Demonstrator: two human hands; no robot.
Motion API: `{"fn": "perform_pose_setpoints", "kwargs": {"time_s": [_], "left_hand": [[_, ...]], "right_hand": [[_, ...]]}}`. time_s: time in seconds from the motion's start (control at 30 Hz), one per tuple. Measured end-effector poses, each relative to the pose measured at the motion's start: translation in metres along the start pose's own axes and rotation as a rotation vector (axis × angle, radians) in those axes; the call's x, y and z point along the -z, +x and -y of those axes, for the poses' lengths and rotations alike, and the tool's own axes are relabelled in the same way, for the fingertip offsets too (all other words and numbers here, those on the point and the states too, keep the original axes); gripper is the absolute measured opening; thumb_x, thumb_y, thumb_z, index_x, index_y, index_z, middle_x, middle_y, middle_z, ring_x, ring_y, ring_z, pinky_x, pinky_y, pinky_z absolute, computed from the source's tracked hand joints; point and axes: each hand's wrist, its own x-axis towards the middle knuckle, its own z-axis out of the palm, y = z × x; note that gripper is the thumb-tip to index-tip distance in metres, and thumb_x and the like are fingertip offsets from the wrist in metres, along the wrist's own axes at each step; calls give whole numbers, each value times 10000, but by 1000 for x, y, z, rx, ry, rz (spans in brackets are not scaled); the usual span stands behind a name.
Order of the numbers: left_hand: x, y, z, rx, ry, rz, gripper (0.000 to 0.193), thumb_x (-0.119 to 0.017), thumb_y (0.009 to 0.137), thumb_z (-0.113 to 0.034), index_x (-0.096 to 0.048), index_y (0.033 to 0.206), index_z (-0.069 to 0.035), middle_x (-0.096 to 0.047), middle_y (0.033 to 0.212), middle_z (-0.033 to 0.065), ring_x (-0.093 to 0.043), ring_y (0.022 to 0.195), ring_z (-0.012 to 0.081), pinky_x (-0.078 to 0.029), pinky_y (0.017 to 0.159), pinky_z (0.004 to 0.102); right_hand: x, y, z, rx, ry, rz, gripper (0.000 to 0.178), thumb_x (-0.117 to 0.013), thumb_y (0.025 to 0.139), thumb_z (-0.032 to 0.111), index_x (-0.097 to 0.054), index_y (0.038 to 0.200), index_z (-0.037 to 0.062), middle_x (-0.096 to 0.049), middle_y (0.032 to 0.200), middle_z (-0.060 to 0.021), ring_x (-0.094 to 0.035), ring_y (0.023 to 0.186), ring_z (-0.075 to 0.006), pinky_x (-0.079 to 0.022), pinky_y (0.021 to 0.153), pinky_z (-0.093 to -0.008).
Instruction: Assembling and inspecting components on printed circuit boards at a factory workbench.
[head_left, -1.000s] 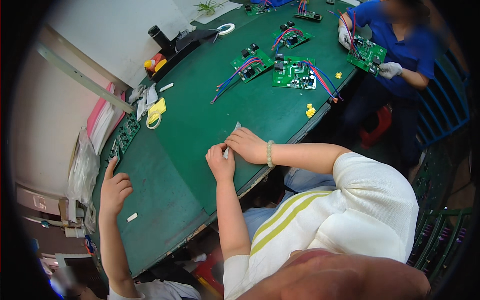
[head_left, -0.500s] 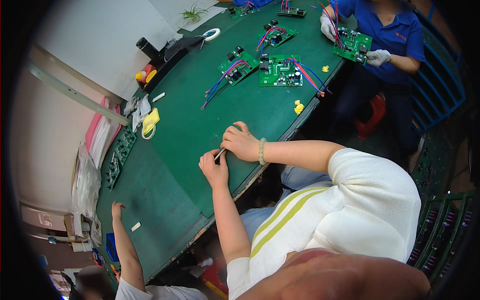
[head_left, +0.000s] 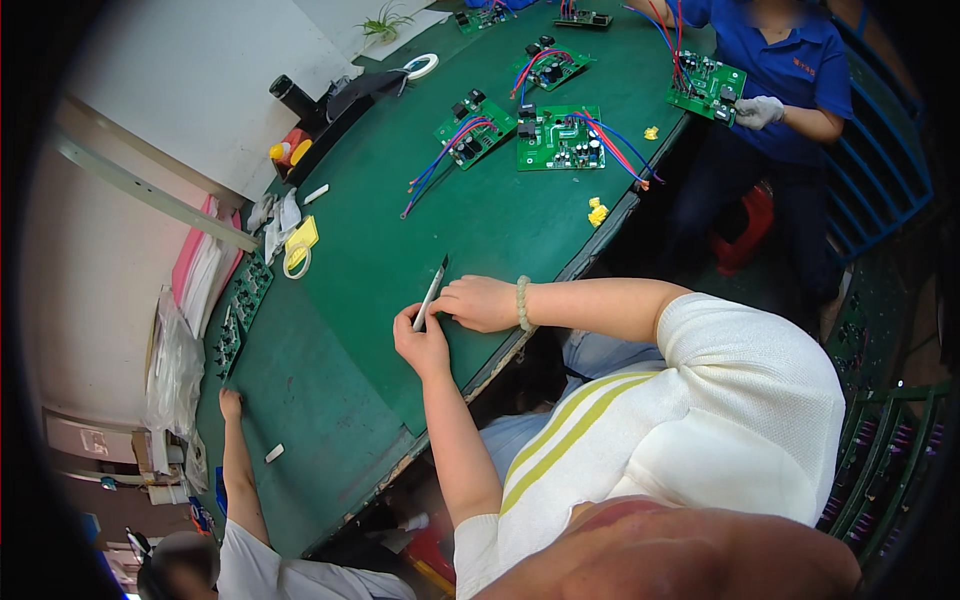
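Pinching a slim, dark-tipped tool (head_left: pixel 428 298), the left hand (head_left: pixel 424 345) is nearly closed, while the half-curled right hand (head_left: pixel 482 304) meets it, whether gripping I cannot tell.

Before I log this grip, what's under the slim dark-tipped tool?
Green tabletop shows around the slim dark-tipped tool. The left hand grips its lower end, hiding the surface beneath; whether anything lies there cannot be seen.

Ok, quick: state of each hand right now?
Left hand: closed, holding the slim light-coloured tool.
Right hand: partly curled beside the tool; whether it grips it cannot be told.
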Motion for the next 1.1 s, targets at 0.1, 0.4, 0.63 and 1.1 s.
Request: {"fn": "perform_pose_setpoints", "kwargs": {"time_s": [0.1, 0.4, 0.63, 1.1], "left_hand": [[-3, 1, 1, 27, -36, -4, 136, -701, 793, -77, -628, 892, -18, -648, 895, 118, -625, 797, 279, -494, 698, 377], [-1, 2, 13, 2, -34, -51, 208, -620, 816, -35, -613, 1021, 1, -633, 966, 122, -602, 808, 222, -483, 669, 328], [2, 4, 7, 128, -158, -52, 278, -548, 807, 55, -602, 1076, 12, -619, 1030, 92, -587, 796, 149, -473, 676, 262], [-1, 3, 20, 137, -268, -45, 251, -507, 845, 99, -594, 1070, 31, -606, 1055, 100, -612, 887, 159, -509, 769, 259]], "right_hand": [[0, -2, -5, 7, 44, -55, 160, -584, 825, 89, -634, 977, 98, -573, 956, -61, -568, 916, -241, -444, 814, -385], [-5, -3, -9, 1, 55, 29, 102, -596, 824, 99, -651, 908, 119, -554, 916, -52, -561, 912, -230, -432, 813, -379], [-3, -3, -9, 8, 70, 18, 110, -594, 824, 95, -654, 912, 121, -558, 916, -47, -563, 917, -227, -433, 820, -378], [-4, -5, -9, 48, 67, -44, 124, -610, 810, 79, -652, 924, 106, -564, 930, -53, -567, 874, -238, -438, 795, -374]]}}
